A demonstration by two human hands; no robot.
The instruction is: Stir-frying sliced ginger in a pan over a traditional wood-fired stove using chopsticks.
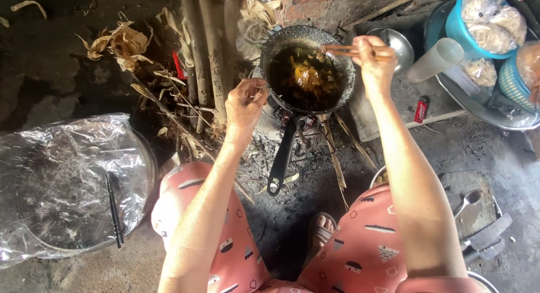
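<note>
Frying is the step in hand: a dark frying pan (306,68) sits over a low fire on the floor, its long black handle (281,158) pointing back toward the person's knees, and yellow-orange pieces of food (308,74) lie in dark oil at its middle. The right hand (374,59) is closed around a pair of chopsticks (343,50), pinching them so the tips reach over the far right rim of the pan above the food. The left hand (246,104) hovers at the near left rim, fingers curled together; it seems to pinch something small, but I cannot tell what. Judging by this, turning or lifting the pieces calls for a steady pinch and hands kept clear of hot oil.

Firewood sticks (205,51) lean at the left of the pan, with dry husks (121,42) scattered beyond. At the floor's left edge a round tray covered in clear plastic (62,180) carries a second, dark pair of chopsticks (115,209). At the top right corner, clear bags of pale food (492,25) sit in a blue basin (454,23), beside a translucent plastic cup (436,59) lying tilted. A small red lighter (421,109) lies on the floor right of the pan
</note>
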